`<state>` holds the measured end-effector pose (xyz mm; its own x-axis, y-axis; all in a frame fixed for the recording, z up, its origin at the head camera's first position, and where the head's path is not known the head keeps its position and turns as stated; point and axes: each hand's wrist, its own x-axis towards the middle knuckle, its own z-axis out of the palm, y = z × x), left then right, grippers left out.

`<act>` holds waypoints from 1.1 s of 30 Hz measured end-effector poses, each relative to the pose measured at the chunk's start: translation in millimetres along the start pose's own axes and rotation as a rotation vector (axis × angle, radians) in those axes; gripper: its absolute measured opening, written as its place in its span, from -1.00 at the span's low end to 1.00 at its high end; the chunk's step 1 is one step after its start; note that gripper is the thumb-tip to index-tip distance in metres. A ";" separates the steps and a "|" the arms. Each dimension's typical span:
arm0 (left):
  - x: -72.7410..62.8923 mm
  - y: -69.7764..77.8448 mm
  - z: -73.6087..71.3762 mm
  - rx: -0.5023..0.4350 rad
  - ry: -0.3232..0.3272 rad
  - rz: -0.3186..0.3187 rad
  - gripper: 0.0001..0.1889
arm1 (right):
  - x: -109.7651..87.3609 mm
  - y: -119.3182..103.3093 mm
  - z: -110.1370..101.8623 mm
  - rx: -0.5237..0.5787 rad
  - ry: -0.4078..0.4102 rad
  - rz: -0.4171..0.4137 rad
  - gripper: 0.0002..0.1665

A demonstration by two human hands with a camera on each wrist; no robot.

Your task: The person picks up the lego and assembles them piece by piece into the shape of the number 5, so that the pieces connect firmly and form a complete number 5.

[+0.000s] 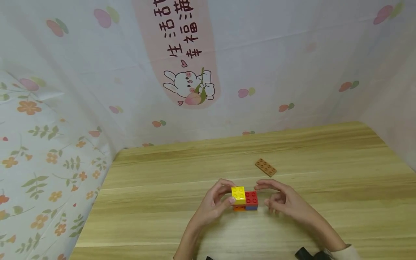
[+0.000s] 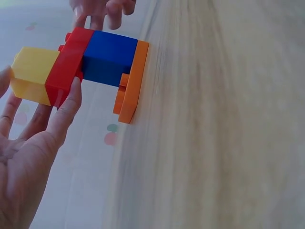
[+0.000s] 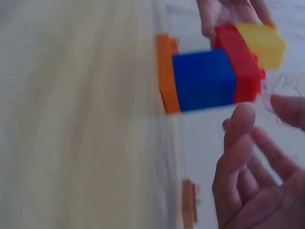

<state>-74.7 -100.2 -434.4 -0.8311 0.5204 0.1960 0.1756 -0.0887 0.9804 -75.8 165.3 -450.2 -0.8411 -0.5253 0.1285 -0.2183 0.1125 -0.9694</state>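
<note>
A stack of toy building bricks stands on the table, in front of me. Its bottom is a thin orange plate (image 2: pixel 136 83), with a blue brick (image 2: pixel 108 57) on one part of it and bare studs beside that. Across the blue brick lies a longer red brick (image 1: pixel 251 197), overhanging the orange studs. A yellow brick (image 1: pixel 238 194) sits on the red one's left part. My left hand (image 1: pixel 212 205) grips the yellow brick from the left, thumb on its near side, with a fingertip at the red brick. To the right of the stack, my right hand (image 1: pixel 286 200) hovers apart, fingers loosely bent, holding nothing.
Behind the stack, a brown studded plate (image 1: pixel 265 167) lies flat on the wooden table (image 1: pixel 156 195). A patterned curtain (image 1: pixel 276 65) hangs along the table's far edge and another cloth (image 1: pixel 48 162) hangs on the left.
</note>
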 end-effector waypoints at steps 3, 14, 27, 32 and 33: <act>0.2 -8.2 -0.8 0.010 0.001 0.027 -0.68 | -0.3 2.7 -9.9 -0.080 0.094 0.036 -0.47; -0.6 -10.5 -0.1 0.018 -0.021 0.035 -0.68 | 12.0 11.5 -29.3 -0.489 0.432 0.168 -0.55; 0.1 -11.8 -0.4 0.017 -0.024 0.042 -0.67 | 33.3 28.2 -24.8 -0.624 0.482 0.175 -0.31; 0.9 -12.2 0.0 0.004 -0.028 0.038 -0.68 | 37.3 35.3 -19.7 -0.698 0.520 0.121 -0.38; 0.8 -12.3 -0.1 0.003 -0.028 0.037 -0.67 | 37.7 35.9 -18.9 -0.710 0.526 0.112 -0.41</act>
<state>-77.5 -98.9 -446.3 -0.8090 0.5404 0.2313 0.2075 -0.1056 0.9725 -124.7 165.5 -476.2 -0.9560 -0.0443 0.2900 -0.2296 0.7281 -0.6459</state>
